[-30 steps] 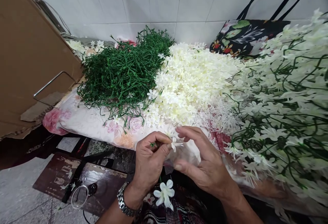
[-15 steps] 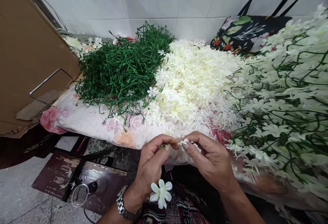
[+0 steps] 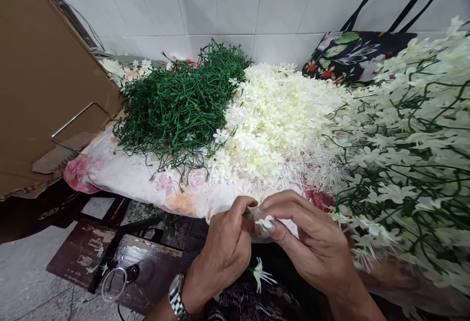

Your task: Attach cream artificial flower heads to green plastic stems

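My left hand (image 3: 228, 243) is closed around a green plastic stem (image 3: 248, 211), whose tip pokes out between thumb and forefinger. Below that hand a white artificial flower (image 3: 260, 275) hangs side-on; its link to the stem is hidden. My right hand (image 3: 312, 240) pinches a small white blossom (image 3: 265, 222) between thumb and fingers, close beside the stem tip. Whether blossom and stem touch I cannot tell. Behind both hands lie a heap of loose white blossoms (image 3: 279, 115) and, left of it, a tangle of green stems (image 3: 176, 105).
Finished-looking flower sprays (image 3: 411, 164) are piled high at the right. A floral bag (image 3: 348, 56) leans on the tiled wall (image 3: 235, 2). At the left stands a cardboard box (image 3: 55, 81). The flowered cloth (image 3: 128, 179) drops off at its front edge, above a brown board (image 3: 147, 262).
The hands have come closer together, with the stem tip now near the blossom. The hanging flower has turned from face-on to side-on and shifted right. The view has tilted slightly.
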`<state>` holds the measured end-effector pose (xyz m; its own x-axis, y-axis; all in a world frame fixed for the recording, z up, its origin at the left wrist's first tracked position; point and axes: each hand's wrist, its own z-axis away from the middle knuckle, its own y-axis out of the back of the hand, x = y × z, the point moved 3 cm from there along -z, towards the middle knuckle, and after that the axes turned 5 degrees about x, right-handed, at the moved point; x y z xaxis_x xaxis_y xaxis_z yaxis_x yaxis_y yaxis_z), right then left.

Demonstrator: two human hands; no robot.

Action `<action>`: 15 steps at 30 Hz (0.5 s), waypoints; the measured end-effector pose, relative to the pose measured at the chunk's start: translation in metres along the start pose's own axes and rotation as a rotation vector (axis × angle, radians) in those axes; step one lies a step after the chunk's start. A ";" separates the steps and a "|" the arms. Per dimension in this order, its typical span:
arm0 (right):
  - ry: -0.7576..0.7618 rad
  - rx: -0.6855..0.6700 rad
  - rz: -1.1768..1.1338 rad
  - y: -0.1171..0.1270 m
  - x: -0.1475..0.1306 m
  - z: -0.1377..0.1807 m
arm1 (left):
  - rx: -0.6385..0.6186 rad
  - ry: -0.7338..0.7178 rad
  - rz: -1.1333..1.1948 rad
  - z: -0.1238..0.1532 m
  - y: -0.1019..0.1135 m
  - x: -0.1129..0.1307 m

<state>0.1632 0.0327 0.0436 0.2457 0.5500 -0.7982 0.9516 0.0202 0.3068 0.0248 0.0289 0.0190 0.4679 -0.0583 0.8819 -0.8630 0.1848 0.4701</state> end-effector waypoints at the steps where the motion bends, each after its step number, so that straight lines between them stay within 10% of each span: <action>1: 0.017 -0.012 0.005 -0.001 -0.001 -0.001 | -0.006 -0.012 -0.022 0.000 -0.001 0.002; 15: -0.050 0.033 0.024 0.004 0.009 0.002 | 0.159 0.003 0.255 -0.001 0.000 -0.007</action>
<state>0.1696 0.0360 0.0368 0.2764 0.5079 -0.8159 0.9507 -0.0202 0.3096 0.0221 0.0299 0.0129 0.2327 -0.0268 0.9722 -0.9716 0.0374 0.2336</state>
